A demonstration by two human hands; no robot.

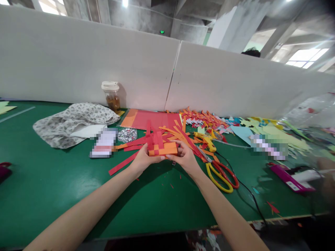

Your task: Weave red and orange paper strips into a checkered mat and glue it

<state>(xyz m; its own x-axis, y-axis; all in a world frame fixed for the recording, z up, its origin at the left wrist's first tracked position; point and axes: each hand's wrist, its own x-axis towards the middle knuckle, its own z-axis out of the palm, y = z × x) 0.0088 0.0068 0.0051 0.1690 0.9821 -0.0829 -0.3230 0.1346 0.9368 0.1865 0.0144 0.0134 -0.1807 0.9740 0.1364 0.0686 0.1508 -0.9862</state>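
Fingers: both sets gripping, left hand (142, 158) at the left end of the paper block, right hand (185, 157) at its right end; thumbs meet near its lower edge, right fingers curled around the end.
Woven paper block (165, 149): up between the hands, just over the table; flat orange faces, a chequer of red squares at the left, edges crisply creased.
Step in hand: folding and interlacing, by the look of it, with the block partly closed up and tails unworked.
Red strips (123, 165): long, flat, matte, fanning out leftward; the next move would call, I'd judge, for one hand pinning the weave while the other leads a tail through, gently, since paper creases easily.
Scissors (215, 164): right of the hands, lying flat, one looped handle yellow, one red, glossy.
Glue gun (208, 142): yellow plastic, just beyond the scissors, among orange and red strips.
Tabletop (146, 205): smooth green, specked with red snippets.
Printed cloth (70, 120): soft, rumpled, grey-patterned, off to the left.
Red sheet (159, 119): broad and flat, orange band at its left.
Folded pieces (201, 116): a spiky orange-red heap.
Lidded cup (112, 101): clear walls, amber liquid, white lid.
Partition (86, 62): plain pale panels behind everything.
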